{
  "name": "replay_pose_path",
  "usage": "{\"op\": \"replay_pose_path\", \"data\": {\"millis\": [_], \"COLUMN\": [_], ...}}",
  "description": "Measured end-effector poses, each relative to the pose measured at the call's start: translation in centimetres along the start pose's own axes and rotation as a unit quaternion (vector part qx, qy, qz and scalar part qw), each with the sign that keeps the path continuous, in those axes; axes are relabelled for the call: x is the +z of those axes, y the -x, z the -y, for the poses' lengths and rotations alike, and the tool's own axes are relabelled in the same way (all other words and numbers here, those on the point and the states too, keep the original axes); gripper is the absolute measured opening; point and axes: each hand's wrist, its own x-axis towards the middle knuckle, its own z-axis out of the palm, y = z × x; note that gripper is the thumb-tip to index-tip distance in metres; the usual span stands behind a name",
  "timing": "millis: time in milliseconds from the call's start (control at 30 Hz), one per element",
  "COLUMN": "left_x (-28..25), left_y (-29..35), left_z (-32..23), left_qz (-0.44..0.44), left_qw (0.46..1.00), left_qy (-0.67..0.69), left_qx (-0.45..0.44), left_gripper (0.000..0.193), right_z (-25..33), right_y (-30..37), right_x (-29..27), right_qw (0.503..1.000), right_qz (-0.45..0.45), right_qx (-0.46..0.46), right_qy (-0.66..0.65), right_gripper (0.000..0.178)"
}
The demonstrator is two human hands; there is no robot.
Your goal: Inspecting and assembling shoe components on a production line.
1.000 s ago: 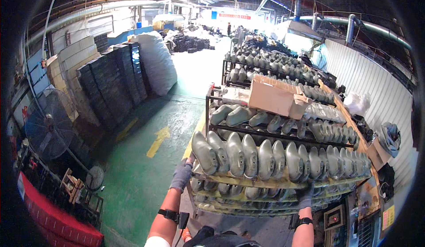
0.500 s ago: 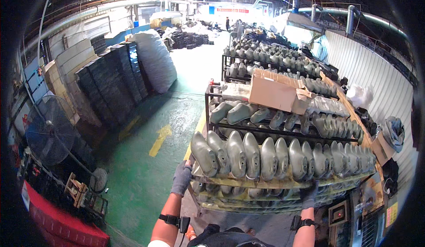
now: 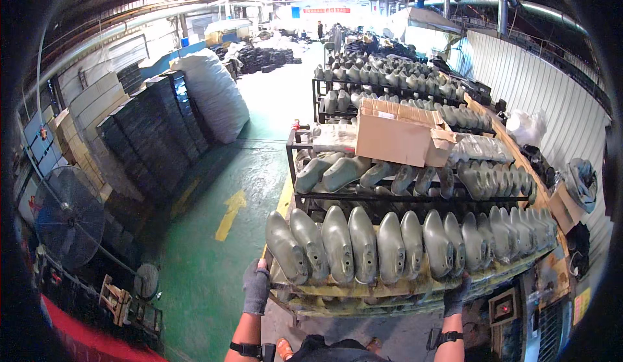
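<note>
A tiered rack [image 3: 389, 290] stands right in front of me, its top tier lined with a row of grey-green shoe lasts [image 3: 339, 245]. At the rack's left end, my left hand [image 3: 256, 288], in a grey glove, is closed round the corner of the frame. My right hand [image 3: 455, 297], also gloved, grips the front edge farther right, below the lasts; shadow partly hides its fingers. Lower tiers show only as yellowish edges under the top row. Both forearms wear black straps.
Behind stands another rack [image 3: 305, 196] with lasts and a cardboard box [image 3: 392, 131] on top. Green floor with a yellow arrow [image 3: 232, 214] runs along the left, past dark stacks [image 3: 149, 135], a large white sack [image 3: 214, 96] and a standing fan [image 3: 68, 216]. A control box [image 3: 504, 309] sits low right.
The near rack has come closer to me and shifted slightly left, opening its distance from the rack behind. Both hands have moved lower in view with it, still on its edge.
</note>
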Motion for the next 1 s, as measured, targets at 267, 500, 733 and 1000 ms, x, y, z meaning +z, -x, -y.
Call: {"op": "replay_pose_path", "data": {"millis": [267, 500, 733, 1000], "left_x": [1.9, 1.8, 2.0, 1.6], "left_y": [0.4, 0.3, 0.4, 0.0], "left_z": [-4.4, -4.3, -4.8, -4.2], "left_qz": [-0.06, -0.042, -0.026, 0.026], "left_qw": [0.99, 0.993, 0.997, 0.999], "left_qy": [-0.081, -0.07, -0.033, -0.015], "left_qx": [0.102, 0.081, 0.064, 0.017], "left_gripper": [0.028, 0.03, 0.032, 0.033], "right_z": [-0.4, 0.6, 0.3, 0.0], "right_y": [-1.3, -0.7, -1.5, -1.1], "right_x": [-7.8, -5.3, -7.1, -6.3], "right_qw": [0.999, 0.996, 0.991, 0.999], "right_qz": [0.002, 0.039, -0.029, -0.005], "right_qx": [-0.023, 0.003, 0.0, -0.031], "right_qy": [-0.035, -0.08, -0.13, -0.024], "right_gripper": [0.059, 0.063, 0.065, 0.063]}}
